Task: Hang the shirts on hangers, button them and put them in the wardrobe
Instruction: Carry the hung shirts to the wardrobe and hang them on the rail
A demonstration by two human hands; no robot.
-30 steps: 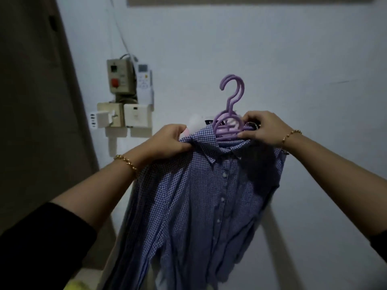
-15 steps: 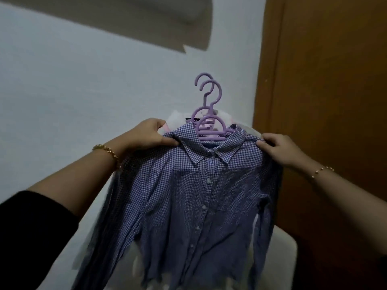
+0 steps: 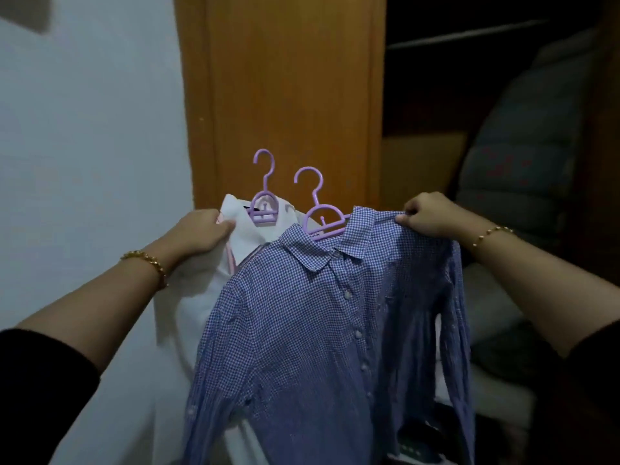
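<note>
A blue checked shirt (image 3: 322,323) hangs buttoned on a purple hanger (image 3: 318,213), held up in front of me. My right hand (image 3: 426,214) grips its right shoulder. Behind it to the left is a white shirt (image 3: 208,290) on a second purple hanger (image 3: 265,203). My left hand (image 3: 201,231) grips the white shirt's left shoulder beside the collar. Both hanger hooks are free in the air. The open wardrobe (image 3: 436,95) lies dark at the right, with a rail (image 3: 469,36) across its top.
The wooden wardrobe door (image 3: 285,95) stands straight ahead behind the hangers. A white wall (image 3: 90,146) fills the left. A dark padded jacket (image 3: 523,146) hangs inside the wardrobe at the right, and folded items lie below it.
My view has swung right from the wall to the wardrobe. The two hangers have come apart: the left hand now holds the white shirt, the right hand the checked one.
</note>
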